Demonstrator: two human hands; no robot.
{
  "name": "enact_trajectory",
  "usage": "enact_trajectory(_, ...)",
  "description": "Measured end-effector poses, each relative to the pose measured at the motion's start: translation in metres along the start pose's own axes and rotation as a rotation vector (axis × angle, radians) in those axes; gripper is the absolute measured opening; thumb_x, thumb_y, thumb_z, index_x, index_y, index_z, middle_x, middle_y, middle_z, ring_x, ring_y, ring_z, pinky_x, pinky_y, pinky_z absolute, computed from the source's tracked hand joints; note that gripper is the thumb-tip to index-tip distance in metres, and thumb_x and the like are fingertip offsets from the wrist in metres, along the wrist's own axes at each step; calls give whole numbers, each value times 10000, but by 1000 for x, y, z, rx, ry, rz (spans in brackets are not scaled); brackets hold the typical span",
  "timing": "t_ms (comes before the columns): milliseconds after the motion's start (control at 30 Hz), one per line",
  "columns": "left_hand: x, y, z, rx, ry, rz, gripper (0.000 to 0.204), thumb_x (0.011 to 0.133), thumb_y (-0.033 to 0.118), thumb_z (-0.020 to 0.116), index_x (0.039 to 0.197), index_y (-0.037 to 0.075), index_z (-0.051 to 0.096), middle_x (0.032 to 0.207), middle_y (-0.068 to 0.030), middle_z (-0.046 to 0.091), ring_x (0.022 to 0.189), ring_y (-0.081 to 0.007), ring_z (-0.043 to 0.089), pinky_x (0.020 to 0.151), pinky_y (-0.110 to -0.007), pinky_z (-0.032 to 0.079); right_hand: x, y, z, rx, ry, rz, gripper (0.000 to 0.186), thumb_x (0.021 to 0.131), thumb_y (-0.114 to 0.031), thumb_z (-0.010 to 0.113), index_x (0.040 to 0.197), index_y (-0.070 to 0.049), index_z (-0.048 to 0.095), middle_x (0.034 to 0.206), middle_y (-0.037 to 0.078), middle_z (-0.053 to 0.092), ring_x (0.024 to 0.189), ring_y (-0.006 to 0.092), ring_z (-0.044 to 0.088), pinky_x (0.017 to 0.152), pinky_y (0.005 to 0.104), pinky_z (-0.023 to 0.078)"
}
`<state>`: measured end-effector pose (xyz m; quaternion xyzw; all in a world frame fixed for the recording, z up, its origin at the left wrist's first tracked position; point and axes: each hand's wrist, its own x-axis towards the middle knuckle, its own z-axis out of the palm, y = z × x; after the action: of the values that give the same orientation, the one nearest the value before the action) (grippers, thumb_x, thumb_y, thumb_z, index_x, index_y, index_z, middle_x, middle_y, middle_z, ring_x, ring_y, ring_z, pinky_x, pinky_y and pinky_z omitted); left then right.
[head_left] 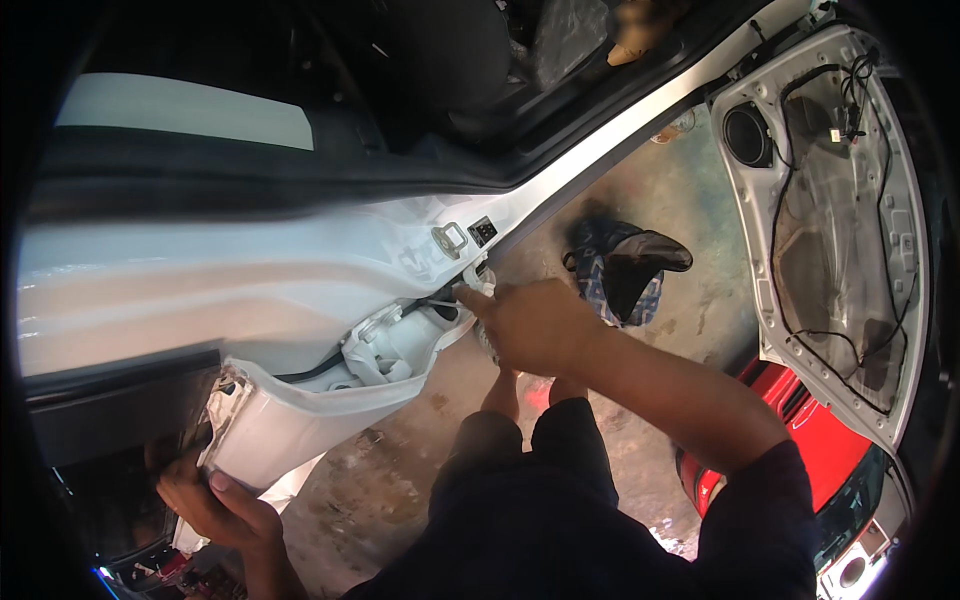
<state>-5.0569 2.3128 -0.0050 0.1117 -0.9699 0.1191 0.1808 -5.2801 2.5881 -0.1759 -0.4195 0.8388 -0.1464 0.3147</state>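
Dark shirt (530, 540), hands (543, 325) at white panel (325, 430)

I see a very dark, loose shirt (520, 545), near black across the torso and faintly bluish on the short right sleeve (765, 515), which ends near the elbow. Below it I make out dark shorts (480, 445) with two wide legs, the lower legs (506, 392) bare. The right hand (537, 322), left hand (225, 507) and forearms (685, 405) are uncovered.
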Motion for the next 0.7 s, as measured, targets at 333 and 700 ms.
enact_trajectory(333,-6,-3,-3,-9,-24,-44,381,1031,242,430,1129,-66,632,1064,-231,623,957,-393,560,870,-481,418,-3,-8,17,6,105,2,560,866,-169,655,1422,-159,599,921,133,703,832,328,733,707,438,589)
enact_trajectory(700,-9,-11,-3,-10,-28,-43,387,1029,272,434,1107,-59,620,1030,-224,599,958,-390,553,856,-486,417,-18,71,117,-270,-288,100,384,827,-210,697,1206,-152,725,916,109,753,848,278,750,687,399,587)
